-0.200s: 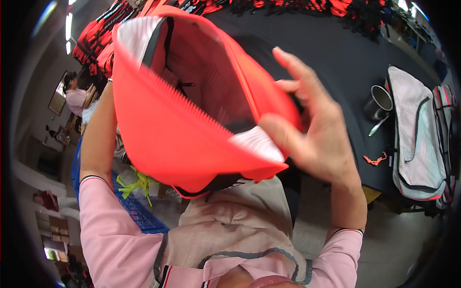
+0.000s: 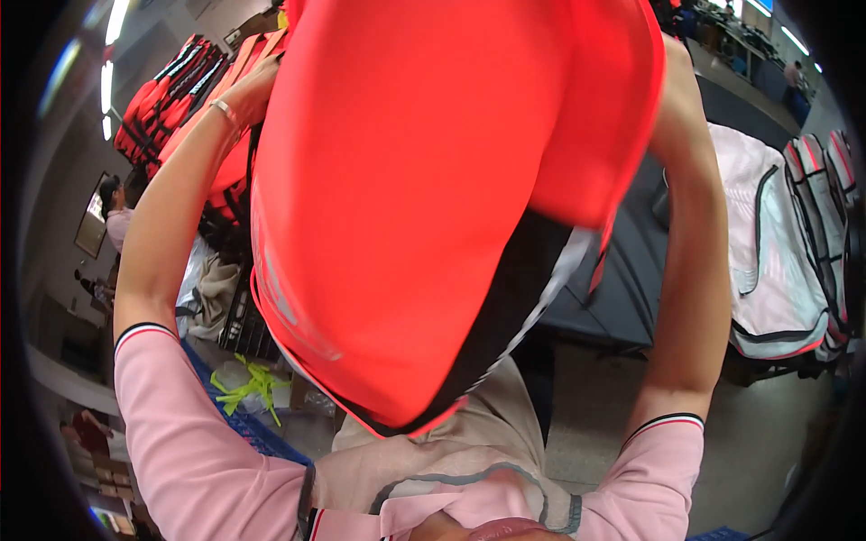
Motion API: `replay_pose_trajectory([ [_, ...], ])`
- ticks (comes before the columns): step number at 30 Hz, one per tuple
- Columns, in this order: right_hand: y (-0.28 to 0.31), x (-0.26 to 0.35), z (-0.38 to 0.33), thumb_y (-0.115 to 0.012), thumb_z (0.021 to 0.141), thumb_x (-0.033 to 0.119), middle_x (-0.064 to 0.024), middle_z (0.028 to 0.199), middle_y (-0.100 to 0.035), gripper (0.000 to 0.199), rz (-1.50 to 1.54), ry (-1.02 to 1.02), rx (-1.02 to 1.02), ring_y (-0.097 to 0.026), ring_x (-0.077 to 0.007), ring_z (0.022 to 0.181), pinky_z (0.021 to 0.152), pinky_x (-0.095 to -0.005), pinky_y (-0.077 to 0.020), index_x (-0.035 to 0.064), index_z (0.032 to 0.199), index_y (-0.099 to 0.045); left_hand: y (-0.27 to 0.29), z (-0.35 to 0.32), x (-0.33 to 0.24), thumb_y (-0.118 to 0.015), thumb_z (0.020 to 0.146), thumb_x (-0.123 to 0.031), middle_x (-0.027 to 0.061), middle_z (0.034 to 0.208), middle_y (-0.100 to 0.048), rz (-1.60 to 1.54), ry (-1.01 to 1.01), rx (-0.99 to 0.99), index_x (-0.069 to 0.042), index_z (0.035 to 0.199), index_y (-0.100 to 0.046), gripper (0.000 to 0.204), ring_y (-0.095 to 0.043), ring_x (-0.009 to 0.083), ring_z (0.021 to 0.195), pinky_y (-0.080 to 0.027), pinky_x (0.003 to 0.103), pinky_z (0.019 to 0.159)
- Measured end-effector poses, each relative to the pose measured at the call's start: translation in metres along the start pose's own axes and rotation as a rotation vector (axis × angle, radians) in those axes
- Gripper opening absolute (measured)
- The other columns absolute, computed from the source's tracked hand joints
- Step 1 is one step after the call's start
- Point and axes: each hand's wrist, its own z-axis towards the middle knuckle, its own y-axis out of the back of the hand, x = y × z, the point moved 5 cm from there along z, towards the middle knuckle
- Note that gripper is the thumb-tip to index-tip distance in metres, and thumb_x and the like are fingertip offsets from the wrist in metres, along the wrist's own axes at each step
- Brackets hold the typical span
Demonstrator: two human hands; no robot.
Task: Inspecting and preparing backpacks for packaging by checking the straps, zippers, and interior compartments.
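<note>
A large red bag (image 2: 406, 198) with a black lower side panel fills the middle of the view, raised in front of my body and tilted. At its upper left edge is my left hand (image 2: 262, 86), its fingers mostly hidden behind the bag. My right hand (image 2: 672, 95) grips the upper right side, where a loose red flap hangs over; its fingers are out of sight behind the fabric. Both arms are raised around the bag. The bag's opening does not show from here.
Red bags with black straps (image 2: 167, 95) are piled at the far left. On the dark table (image 2: 622, 270), pale grey-white bags (image 2: 767, 243) lie at the right. Yellow-green strips (image 2: 251, 388) hang near a blue crate (image 2: 262, 437). A person (image 2: 115, 212) is in the left background.
The bag has been lifted and tipped, so its outer red face shows instead of its open zippered mouth. My right hand has gone from spread beside the bag to its upper right edge.
</note>
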Motion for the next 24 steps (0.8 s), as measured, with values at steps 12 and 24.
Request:
replay_pose_trajectory([
  [12,-0.123,-0.15,-0.161,-0.053,0.095,0.021,-0.0208,0.121,-0.06,0.034,-0.599,-0.187,0.311,-0.057,-0.0377,0.113,0.097,-0.0426,-0.0459,0.001,0.122,-0.058,-0.174,0.07,0.238,-0.044,0.099,-0.047,0.0187,0.148,-0.041,0.81,-0.495,-0.034,-0.019,0.145,-0.044,0.054,-0.036,0.0384,0.138,-0.028,0.045,0.114],
  [24,-0.087,-0.165,-0.086,-0.064,0.091,0.03,-0.0224,0.118,-0.063,0.048,-0.41,-0.484,0.079,-0.063,-0.0343,0.103,0.087,-0.0391,-0.0494,0.0001,0.128,-0.057,-0.195,-0.042,0.249,-0.043,0.1,-0.042,0.0143,0.153,-0.033,0.971,-0.755,-0.032,-0.02,0.147,-0.04,0.052,-0.028,0.0385,0.142,-0.024,0.053,0.114],
])
